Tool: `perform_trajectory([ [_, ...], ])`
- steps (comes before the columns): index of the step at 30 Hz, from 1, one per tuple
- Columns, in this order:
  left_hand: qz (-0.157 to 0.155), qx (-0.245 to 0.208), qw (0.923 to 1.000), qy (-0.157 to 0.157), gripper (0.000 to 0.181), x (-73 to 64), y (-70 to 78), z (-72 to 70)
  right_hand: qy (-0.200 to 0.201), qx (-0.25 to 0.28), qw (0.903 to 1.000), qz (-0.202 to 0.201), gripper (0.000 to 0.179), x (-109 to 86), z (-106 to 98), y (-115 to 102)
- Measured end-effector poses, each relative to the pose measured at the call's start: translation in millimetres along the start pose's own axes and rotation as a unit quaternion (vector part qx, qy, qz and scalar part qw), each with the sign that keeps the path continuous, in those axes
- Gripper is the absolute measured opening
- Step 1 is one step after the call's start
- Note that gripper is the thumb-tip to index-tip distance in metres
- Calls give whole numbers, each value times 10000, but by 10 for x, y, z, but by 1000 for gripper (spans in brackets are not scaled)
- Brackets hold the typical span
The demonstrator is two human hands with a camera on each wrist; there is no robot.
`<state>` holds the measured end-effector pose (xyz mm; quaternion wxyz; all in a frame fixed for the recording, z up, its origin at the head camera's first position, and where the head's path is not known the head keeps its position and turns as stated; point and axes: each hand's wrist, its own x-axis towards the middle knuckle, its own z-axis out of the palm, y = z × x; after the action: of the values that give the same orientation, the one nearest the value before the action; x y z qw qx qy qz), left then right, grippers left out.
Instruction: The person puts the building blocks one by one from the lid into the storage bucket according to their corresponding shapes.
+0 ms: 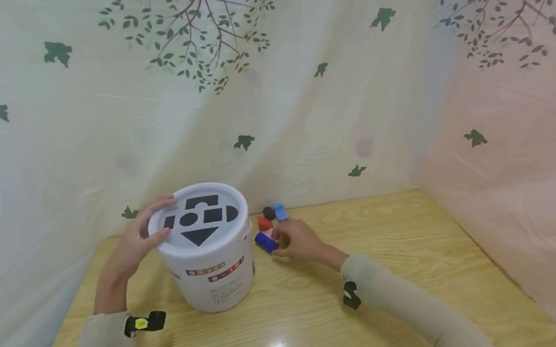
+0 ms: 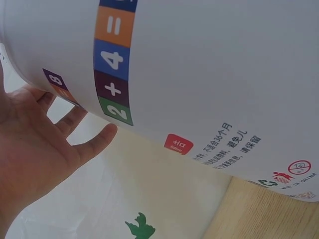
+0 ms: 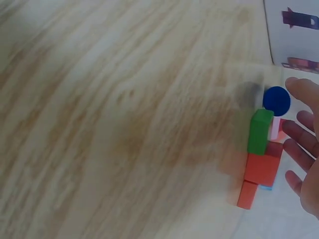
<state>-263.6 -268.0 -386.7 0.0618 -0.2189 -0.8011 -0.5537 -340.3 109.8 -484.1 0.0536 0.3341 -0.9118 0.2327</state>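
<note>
A white bucket [image 1: 218, 277] with a lid [image 1: 173, 245] cut with dark shaped openings stands on the table. My left hand [image 1: 133, 238] rests at the lid's left rim; in the left wrist view its fingers [image 2: 94, 142] are spread and fairly straight against the bucket's side. My right hand [image 1: 298, 240] hovers among small blocks to the bucket's right, thumb and fingers apart around the blocks. A blue cylinder [image 1: 266, 243] lies nearest its fingers. In the right wrist view a green block [image 3: 260, 132] and a red block [image 3: 261, 169] sit beside it, with a gap to the fingers.
A light blue block [image 1: 280, 212], a dark round piece [image 1: 269, 213] and a red-orange block [image 1: 264, 223] lie at the back by the curtain [image 1: 304, 136]. The wooden table [image 1: 379, 248] extends to the right. A curtain also hangs along the right side.
</note>
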Motion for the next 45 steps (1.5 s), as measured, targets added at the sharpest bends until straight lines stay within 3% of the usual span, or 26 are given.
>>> perform_trajectory([
  [11, -106, 35, 9999, 13, 56, 3, -9, 4, 62, -270, 9995, 152, 36, 6, 103, -5],
  [28, -12, -124, 9999, 29, 56, 3, -14, 7, 10, -289, 9979, 586, 30, 16, 220, -39],
  [39, -8, -118, 9999, 44, 55, 9, -43, 6, 200, -155, 9985, 485, 24, -4, 169, -89],
  [45, -20, -135, 9999, 40, 55, 4, -41, 10, 483, -2, 9982, 351, 31, -19, 69, -119],
])
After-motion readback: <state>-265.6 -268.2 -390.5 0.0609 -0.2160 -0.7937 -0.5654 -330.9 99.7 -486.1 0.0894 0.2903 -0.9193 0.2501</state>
